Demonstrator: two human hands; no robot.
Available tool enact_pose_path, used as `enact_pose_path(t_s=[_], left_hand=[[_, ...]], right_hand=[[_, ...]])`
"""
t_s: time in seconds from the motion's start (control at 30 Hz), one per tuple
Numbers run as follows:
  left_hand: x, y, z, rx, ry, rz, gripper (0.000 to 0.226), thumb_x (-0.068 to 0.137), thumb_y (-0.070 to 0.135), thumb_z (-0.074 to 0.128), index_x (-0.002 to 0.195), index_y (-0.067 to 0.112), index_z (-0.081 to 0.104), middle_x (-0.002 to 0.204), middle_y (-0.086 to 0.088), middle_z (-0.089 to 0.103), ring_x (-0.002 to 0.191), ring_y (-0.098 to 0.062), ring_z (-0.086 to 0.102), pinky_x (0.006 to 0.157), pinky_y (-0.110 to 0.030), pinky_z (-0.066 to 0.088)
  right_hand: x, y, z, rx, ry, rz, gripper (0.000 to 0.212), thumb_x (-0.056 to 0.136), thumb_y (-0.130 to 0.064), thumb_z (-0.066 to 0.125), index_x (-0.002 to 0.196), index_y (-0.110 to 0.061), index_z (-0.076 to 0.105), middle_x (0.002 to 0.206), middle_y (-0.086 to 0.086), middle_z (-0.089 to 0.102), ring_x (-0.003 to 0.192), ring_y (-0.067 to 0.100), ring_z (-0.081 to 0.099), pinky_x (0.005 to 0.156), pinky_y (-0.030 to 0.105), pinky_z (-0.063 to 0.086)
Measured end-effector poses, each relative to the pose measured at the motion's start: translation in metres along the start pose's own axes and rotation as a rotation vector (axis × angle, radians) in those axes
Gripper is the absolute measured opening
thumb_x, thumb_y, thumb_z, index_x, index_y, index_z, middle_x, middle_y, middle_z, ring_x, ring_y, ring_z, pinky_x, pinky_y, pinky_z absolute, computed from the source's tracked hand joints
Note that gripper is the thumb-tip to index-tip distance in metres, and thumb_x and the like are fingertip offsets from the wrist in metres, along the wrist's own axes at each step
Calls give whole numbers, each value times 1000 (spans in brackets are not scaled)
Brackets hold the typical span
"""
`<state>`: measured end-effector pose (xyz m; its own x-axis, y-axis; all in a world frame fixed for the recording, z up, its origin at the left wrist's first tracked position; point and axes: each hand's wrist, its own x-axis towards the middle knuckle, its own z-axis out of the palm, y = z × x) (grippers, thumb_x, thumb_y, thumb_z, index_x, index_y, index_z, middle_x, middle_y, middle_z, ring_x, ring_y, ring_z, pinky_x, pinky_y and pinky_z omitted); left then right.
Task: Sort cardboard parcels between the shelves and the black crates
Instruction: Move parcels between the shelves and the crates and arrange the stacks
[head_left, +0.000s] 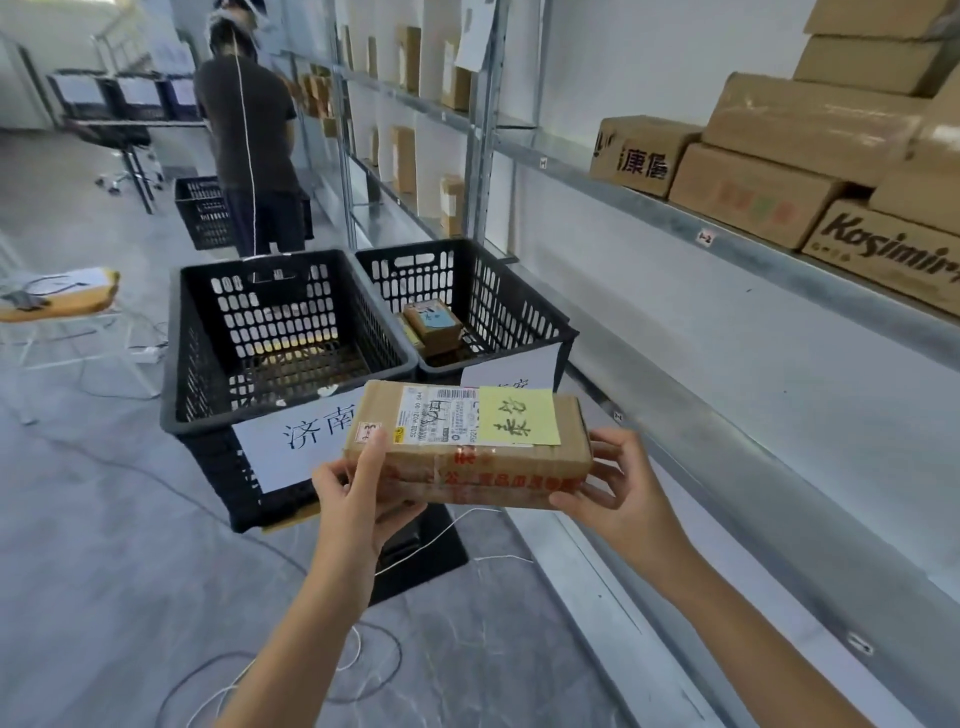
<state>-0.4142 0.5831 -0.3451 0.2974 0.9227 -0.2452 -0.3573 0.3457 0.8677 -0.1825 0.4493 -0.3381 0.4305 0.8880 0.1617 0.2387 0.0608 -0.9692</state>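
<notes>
Parcel (467, 452) is held between our left hand (358, 499), clamped on its left end, and our right hand (618, 488), gripping the right. Just beyond them the right crate (545, 317) holds a few small parcels (434, 322). Boxes (753, 192) fill the shelf (649, 205), so we judge sorting far from done. The parcel half-hides that crate's label (511, 374).

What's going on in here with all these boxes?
Someone is sorting parcels. Their left hand and right hand hold a cardboard parcel with a yellow note, near two black crates. The right crate has a small parcel inside. More boxes sit on the shelf, and another person stands farther back.
</notes>
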Motion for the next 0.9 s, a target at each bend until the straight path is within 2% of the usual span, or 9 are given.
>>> enact_pose_path(t_s=[0.1,0.17,0.33,0.43,0.5,0.57,0.73,0.83,0.9], left_hand=[[19,0,5,-19,48,59,47,86,42,72,115,18,42,118,-14,65,100,-22,73,73,-36,63],[35,3,9,22,53,115,49,81,44,74,110,20,42,114,-14,68,100,-23,73,70,-34,63],[75,18,24,128,2,231,63,68,53,75,113,19,47,102,-4,75,102,-21,72,74,-34,61],[106,25,44,188,-6,297,53,73,50,73,110,20,49,103,-2,75,101,-21,72,74,-34,61],[132,31,62,199,-7,328,45,79,46,72,110,20,52,104,-4,75,101,-23,72,73,-32,61],[159,36,80,185,-3,330,35,88,39,71,113,20,56,106,-7,75,103,-27,71,75,-36,62],[223,43,133,218,-8,327,53,85,48,73,132,30,57,116,-9,73,108,-28,70,80,-38,61],[259,45,166,270,30,334,64,90,49,67,146,31,42,120,-4,71,112,-23,68,91,-41,57],[278,44,186,330,42,350,65,86,56,64,142,29,46,119,2,72,113,-19,67,90,-35,56]], right_hand=[[22,-1,2,32,-11,68,72,63,-65,81,119,-30,49,113,-20,65,111,7,64,85,26,57],[43,0,1,53,32,135,84,58,-81,71,117,-26,51,112,-11,67,104,7,67,81,28,59],[119,4,-6,80,-7,286,57,79,-57,65,119,-17,57,116,6,66,83,-1,67,62,15,53],[169,8,-17,61,-200,351,78,66,-67,66,120,-11,65,114,17,71,96,27,70,86,39,55],[200,13,-27,86,-299,401,75,69,-67,70,118,-10,69,112,15,73,109,38,67,101,52,49],[229,23,-40,122,-385,437,70,73,-64,74,118,-11,70,113,8,74,112,30,67,100,46,52],[299,40,-77,148,-616,433,62,77,-58,75,119,-13,70,120,7,72,113,24,67,92,31,56],[337,42,-90,152,-653,415,68,72,-57,78,119,-9,69,118,8,73,111,24,68,89,27,56],[360,47,-95,183,-630,405,69,72,-54,77,122,-8,67,118,9,72,111,25,68,88,28,56]])
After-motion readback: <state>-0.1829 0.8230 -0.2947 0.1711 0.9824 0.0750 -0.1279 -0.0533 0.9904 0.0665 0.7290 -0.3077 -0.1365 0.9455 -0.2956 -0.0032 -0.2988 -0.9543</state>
